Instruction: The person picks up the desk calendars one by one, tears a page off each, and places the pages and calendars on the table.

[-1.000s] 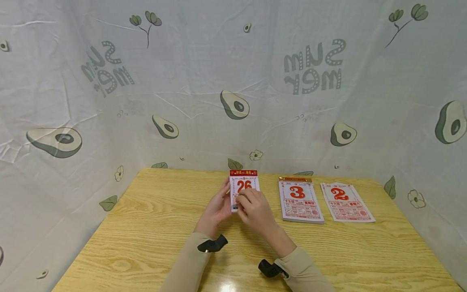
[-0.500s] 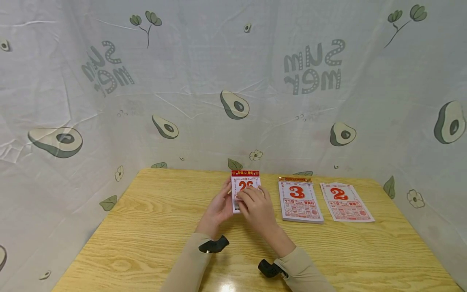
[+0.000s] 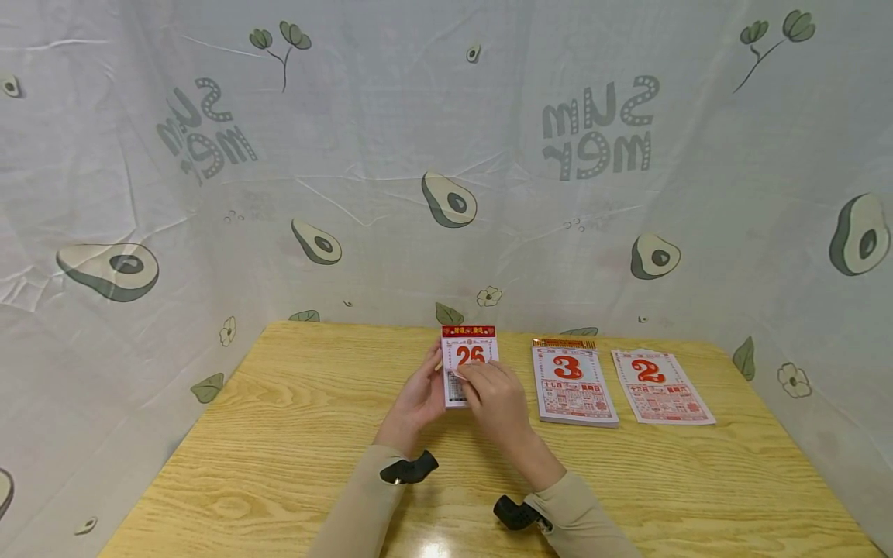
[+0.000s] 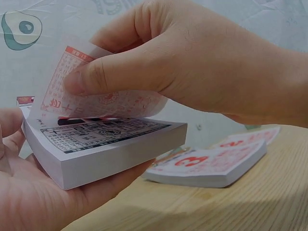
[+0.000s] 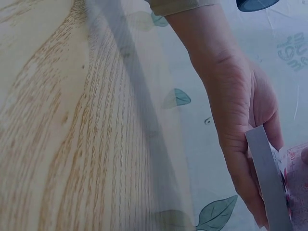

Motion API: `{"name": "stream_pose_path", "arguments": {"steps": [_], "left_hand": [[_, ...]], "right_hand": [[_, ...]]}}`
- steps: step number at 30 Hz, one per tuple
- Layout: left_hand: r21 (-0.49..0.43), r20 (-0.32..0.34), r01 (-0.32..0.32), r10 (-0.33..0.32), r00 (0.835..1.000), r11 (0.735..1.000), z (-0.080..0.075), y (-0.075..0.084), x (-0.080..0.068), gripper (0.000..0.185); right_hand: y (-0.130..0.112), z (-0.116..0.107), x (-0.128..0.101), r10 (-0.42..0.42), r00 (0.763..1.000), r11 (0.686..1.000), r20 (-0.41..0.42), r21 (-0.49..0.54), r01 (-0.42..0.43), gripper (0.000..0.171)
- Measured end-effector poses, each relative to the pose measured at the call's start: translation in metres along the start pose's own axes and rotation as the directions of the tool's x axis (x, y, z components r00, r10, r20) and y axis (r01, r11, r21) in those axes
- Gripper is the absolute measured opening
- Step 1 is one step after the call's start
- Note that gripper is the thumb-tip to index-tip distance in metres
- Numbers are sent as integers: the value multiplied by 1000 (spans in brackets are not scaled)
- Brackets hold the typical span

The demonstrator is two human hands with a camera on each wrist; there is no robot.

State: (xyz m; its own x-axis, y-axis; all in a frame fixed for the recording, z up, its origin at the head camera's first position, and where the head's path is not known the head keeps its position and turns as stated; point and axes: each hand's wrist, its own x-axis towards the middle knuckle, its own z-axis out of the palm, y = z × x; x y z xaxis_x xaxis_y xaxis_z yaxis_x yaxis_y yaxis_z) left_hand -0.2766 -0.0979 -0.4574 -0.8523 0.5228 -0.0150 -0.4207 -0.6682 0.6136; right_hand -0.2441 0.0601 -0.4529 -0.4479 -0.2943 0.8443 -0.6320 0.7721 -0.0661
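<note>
The calendar pad [image 3: 469, 370] showing 26 sits off the worktop [image 3: 279, 434], cradled in the left hand [image 3: 417, 397]; the right hand [image 3: 497, 399] pinches its top sheet [image 4: 96, 96], curled upward. A hard tug might rip the leaf crookedly.

A large red "26" stands on the top sheet of the calendar pad [image 3: 470, 364] held up over the surface; the red banner at its head bears small characters too fine to read. The calendar pad beside it [image 3: 574, 385] shows a big red "3", and the loose sheet [image 3: 661, 387] further right a red "2". On the backdrop cloth [image 3: 600, 128], the printed word "SUMMER" appears mirrored, in two places.
</note>
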Motion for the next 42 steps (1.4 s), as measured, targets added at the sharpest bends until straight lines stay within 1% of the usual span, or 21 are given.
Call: {"name": "stream_pose_path", "arguments": {"steps": [2,6,8,10,12,14,17,21,24,26,28,31,33,35,39,42], "left_hand": [[-10,-8,-3,3,1000,1000,0,0,0,34],[-4,-5,-12,12,1000,1000,0,1,0,35],[0,0,-17,17,1000,1000,-1,1,0,36],[1,5,-21,21,1000,1000,-1,1,1,35],[-4,5,-24,24,1000,1000,-1,1,1,32],[-4,4,-25,25,1000,1000,-1,2,2,31],[1,-8,-21,21,1000,1000,-1,2,2,31],[22,-13,-19,19,1000,1000,-1,2,2,36],[32,-16,-24,24,1000,999,-1,1,2,37],[49,-9,-34,35,999,998,-2,1,2,37],[54,-7,-40,41,999,998,-2,1,2,38],[53,7,-50,50,999,997,-3,0,3,37],[39,10,-49,48,999,998,-4,0,3,36],[34,16,-51,51,999,998,-4,0,2,34],[38,20,-58,57,998,998,-4,0,2,32],[34,20,-63,62,998,997,-4,-1,2,29]], "right_hand": [[0,0,0,19,1000,999,-7,27,-19,18],[0,0,0,93,996,991,-2,94,-93,21],[-1,-1,0,144,990,980,-1,139,-142,20],[-1,-1,1,198,980,962,3,192,-195,19],[-1,-1,1,258,966,933,17,254,-254,17],[0,0,2,318,948,896,36,316,-312,16],[1,-1,3,406,911,824,76,400,-401,15],[3,-3,5,502,857,731,119,472,-493,15],[5,-4,5,548,825,687,139,487,-539,16],[5,-5,6,569,808,664,155,492,-562,17],[7,-4,6,584,795,655,162,485,-580,17],[8,-5,7,609,771,621,188,492,-610,18],[9,-5,8,622,758,606,197,492,-625,19],[10,-4,8,634,746,591,203,495,-637,20],[12,-3,7,649,732,572,205,503,-648,20],[13,-4,7,668,711,539,222,514,-667,21]]}}
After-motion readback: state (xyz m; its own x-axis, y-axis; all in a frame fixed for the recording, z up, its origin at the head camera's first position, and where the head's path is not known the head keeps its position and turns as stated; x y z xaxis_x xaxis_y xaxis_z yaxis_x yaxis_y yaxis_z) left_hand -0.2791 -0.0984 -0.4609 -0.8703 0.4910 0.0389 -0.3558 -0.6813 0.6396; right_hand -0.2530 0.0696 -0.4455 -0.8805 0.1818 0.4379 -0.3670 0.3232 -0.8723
